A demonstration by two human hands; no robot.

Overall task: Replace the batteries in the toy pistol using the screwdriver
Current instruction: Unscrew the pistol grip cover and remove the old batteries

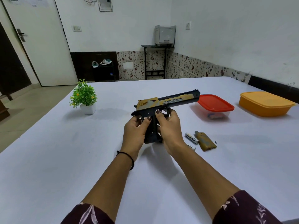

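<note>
A toy pistol (168, 102) is held upright above the white table (64, 159), its barrel pointed to the right and its black grip downward. The grip is clasped from the left by the left hand (135, 131) and from the right by the right hand (169, 128), the fingers (146, 121) of both being curled round it. Most of the grip is covered by the hands, so the inside of the battery bay cannot be made out. To the right, on the table, a battery (191, 138) is laid beside a tan grip cover (205, 141); a second battery (192, 147) is largely hidden behind the right wrist. A small dark speck (215, 142) is seen just beside the cover, too small to be identified. Farther back, a red-lidded container (215, 104) is partly masked by the muzzle, its contents blurred, and an orange container (265, 104) is set near the right edge. A potted plant (84, 96) is placed well to the left.
</note>
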